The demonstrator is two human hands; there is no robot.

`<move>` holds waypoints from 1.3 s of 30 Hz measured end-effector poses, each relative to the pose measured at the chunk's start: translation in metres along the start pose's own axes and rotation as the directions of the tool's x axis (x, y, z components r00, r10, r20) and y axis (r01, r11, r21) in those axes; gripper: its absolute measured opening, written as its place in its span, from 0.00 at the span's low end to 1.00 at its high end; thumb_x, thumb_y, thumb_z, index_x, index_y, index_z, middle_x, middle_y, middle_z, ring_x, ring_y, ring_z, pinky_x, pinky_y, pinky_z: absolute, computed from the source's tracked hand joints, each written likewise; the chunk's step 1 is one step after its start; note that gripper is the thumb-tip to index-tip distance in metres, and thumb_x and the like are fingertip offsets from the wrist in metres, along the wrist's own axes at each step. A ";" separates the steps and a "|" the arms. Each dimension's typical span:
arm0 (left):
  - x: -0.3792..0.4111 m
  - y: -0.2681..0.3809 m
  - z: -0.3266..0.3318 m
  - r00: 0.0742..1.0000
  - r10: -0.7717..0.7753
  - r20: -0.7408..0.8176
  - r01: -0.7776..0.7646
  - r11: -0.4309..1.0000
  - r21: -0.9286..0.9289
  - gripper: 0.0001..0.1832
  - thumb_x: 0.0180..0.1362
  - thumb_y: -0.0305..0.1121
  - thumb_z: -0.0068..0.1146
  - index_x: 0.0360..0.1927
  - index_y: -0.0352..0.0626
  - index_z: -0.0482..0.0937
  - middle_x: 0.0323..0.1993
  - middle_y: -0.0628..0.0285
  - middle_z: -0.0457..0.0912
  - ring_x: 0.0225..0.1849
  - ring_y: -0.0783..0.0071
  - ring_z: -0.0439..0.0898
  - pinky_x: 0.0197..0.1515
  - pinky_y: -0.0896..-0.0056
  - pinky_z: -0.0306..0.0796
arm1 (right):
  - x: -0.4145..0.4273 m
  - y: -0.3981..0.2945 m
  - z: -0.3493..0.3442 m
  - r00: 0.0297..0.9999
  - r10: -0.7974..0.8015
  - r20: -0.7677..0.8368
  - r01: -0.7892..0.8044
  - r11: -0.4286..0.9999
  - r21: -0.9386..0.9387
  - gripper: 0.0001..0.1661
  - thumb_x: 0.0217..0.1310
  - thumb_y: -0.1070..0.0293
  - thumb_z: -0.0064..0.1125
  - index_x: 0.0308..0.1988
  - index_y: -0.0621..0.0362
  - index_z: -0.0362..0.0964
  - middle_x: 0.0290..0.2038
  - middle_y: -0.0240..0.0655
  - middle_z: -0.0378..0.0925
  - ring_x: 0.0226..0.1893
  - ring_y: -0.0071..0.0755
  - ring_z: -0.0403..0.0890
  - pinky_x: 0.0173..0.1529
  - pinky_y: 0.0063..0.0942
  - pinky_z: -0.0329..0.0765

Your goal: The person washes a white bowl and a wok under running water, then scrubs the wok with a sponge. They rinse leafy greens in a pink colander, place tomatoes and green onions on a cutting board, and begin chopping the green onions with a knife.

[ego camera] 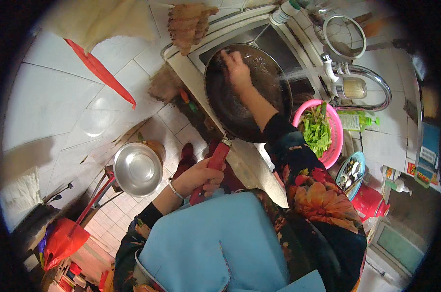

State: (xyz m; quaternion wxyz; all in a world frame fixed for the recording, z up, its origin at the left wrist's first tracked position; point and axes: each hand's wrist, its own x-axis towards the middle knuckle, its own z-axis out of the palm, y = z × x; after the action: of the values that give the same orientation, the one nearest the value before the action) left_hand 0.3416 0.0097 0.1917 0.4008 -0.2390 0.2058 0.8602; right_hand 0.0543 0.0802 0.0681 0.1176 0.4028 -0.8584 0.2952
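A large dark frying pan [257, 106] rests over the sink [297, 58], with its red handle [219, 155] pointing back at my body. My left hand [202, 177] is closed around that handle. Inside the pan, my right hand [238, 71] reaches to the far left part, fingers bent and touching or just above the surface; whether it holds anything small is hidden. Water runs from the faucet [383, 87] at the right towards the pan, where wet, shiny spots show. Leafy greens [315, 133] lie in a pink plastic basket [337, 140] beside my right forearm.
A steel basin [138, 169] stands low at the left. On the right are a green bottle [353, 121], a blue basket [360, 160] of utensils and a red container [370, 200]. A white bottle with a green cap [283, 14] stands behind the sink. A cloth [189, 23] hangs at the top.
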 end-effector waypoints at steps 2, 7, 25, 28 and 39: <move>0.000 -0.003 -0.001 1.000 0.015 -0.012 -0.015 1.000 0.021 0.10 0.55 0.27 0.51 0.38 0.47 0.64 0.16 0.71 0.63 0.11 0.83 0.61 0.13 0.77 0.56 | 0.006 0.018 -0.006 0.997 -0.023 0.073 0.033 0.989 -0.141 0.38 0.41 0.81 0.56 0.57 0.47 0.64 0.39 0.38 0.67 0.36 0.49 0.76 0.33 0.41 0.77; -0.002 -0.004 -0.006 0.993 0.114 0.040 -0.114 0.993 0.007 0.09 0.56 0.30 0.52 0.37 0.48 0.65 0.16 0.72 0.62 0.10 0.84 0.59 0.12 0.78 0.56 | -0.019 0.077 -0.043 0.895 0.414 0.165 -0.299 0.833 -0.466 0.27 0.48 0.73 0.55 0.51 0.48 0.61 0.44 0.41 0.68 0.38 0.55 0.77 0.39 0.49 0.75; 0.001 -0.003 -0.012 1.000 0.025 -0.001 -0.025 0.992 0.127 0.10 0.53 0.25 0.51 0.37 0.46 0.65 0.17 0.71 0.63 0.12 0.83 0.61 0.13 0.76 0.58 | -0.011 -0.036 -0.004 0.887 0.268 0.375 -0.334 0.934 0.125 0.19 0.44 0.69 0.57 0.40 0.63 0.75 0.40 0.53 0.77 0.44 0.54 0.77 0.51 0.38 0.73; -0.001 -0.005 -0.013 0.998 0.067 0.014 -0.068 0.995 0.080 0.10 0.53 0.25 0.51 0.37 0.47 0.65 0.17 0.71 0.63 0.12 0.83 0.61 0.13 0.76 0.58 | -0.074 -0.042 -0.084 0.682 0.010 0.731 -0.399 0.843 0.360 0.17 0.40 0.75 0.56 0.37 0.61 0.75 0.37 0.51 0.78 0.40 0.54 0.78 0.47 0.41 0.73; -0.001 -0.002 -0.030 0.992 0.007 0.122 -0.006 1.000 -0.011 0.09 0.55 0.28 0.53 0.37 0.48 0.65 0.15 0.73 0.61 0.10 0.85 0.59 0.11 0.79 0.57 | 0.036 0.088 -0.087 0.576 -0.301 0.760 0.724 0.619 -0.304 0.11 0.50 0.68 0.51 0.36 0.51 0.77 0.45 0.35 0.70 0.45 0.39 0.75 0.38 0.37 0.78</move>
State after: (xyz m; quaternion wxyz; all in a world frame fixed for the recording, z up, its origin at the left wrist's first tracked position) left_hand 0.3506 -0.0057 0.1681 0.4087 -0.1871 0.1772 0.8755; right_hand -0.0398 0.1544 0.1174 0.0193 0.6642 -0.7218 -0.1938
